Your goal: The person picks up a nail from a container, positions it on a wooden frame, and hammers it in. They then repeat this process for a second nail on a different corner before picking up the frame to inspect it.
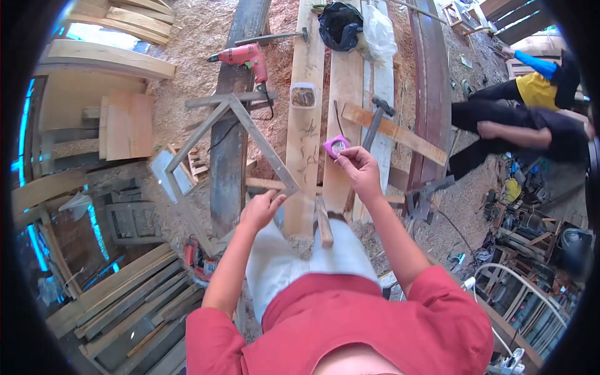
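Note:
My left hand [259, 211] has its fingers curled at the near right corner of a grey wooden frame [262, 139], which is tilted like a diamond across the planks. My left forearm hides part of the frame's near side. Thumb and fingers of my right hand [361, 172] pinch the lower edge of a pink tape measure [336, 145], above a pale plank. Beyond it, a hammer [375, 123] lies across a light wooden strip [400, 134]. A short wooden piece [323, 222] points away from me at my lap.
A red drill [240, 57] rests on a dark beam [226, 169]. A tub of small bits [304, 95], a black bag [340, 26] and a clear bag [379, 34] sit on the planks. Another person [531, 128] is at the right. Stacked boards [125, 306] lie lower left.

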`<move>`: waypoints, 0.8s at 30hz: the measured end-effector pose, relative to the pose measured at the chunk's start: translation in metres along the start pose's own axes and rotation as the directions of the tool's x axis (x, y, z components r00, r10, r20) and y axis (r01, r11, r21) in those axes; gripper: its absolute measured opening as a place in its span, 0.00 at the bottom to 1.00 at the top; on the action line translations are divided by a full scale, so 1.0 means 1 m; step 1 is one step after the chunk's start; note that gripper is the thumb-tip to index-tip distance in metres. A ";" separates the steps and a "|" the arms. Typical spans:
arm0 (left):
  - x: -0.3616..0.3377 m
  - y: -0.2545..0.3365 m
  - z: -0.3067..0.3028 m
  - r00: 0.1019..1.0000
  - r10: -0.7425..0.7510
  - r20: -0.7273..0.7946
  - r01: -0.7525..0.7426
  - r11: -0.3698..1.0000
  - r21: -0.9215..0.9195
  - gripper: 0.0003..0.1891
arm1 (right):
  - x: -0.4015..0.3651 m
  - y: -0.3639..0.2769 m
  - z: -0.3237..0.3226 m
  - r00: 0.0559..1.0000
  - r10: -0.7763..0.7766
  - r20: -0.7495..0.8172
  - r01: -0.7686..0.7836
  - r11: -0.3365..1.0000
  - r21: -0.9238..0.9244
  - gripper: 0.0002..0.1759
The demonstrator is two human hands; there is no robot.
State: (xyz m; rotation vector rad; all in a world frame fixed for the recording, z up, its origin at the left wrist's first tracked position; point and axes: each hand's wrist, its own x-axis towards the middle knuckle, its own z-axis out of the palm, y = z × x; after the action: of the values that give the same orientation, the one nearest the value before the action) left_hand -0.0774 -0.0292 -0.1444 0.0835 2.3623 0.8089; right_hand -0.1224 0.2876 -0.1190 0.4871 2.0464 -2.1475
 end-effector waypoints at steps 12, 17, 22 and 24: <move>-0.163 0.097 -0.042 0.987 0.157 -0.043 -0.150 0.979 0.140 0.27 | -0.146 -0.060 -0.046 0.987 -0.162 -0.005 0.162 0.987 0.016 0.04; -0.165 0.106 -0.055 0.956 0.293 0.033 -0.289 0.907 0.308 0.26 | -0.185 -0.061 -0.056 0.972 -0.208 -0.108 0.206 0.978 -0.032 0.04; -0.149 0.117 -0.074 0.884 0.438 0.162 -0.466 0.806 0.365 0.28 | -0.225 -0.053 -0.045 0.945 -0.226 -0.237 0.214 0.974 -0.076 0.04; -0.140 0.120 -0.077 0.871 0.451 0.193 -0.489 0.766 0.417 0.29 | -0.236 -0.047 -0.035 0.937 -0.212 -0.277 0.204 0.977 -0.060 0.04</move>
State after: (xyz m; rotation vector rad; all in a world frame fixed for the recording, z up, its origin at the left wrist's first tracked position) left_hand -0.0272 -0.0078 0.0475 0.9277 2.4325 0.4278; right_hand 0.0893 0.2965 0.0003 0.6314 2.3753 -2.2727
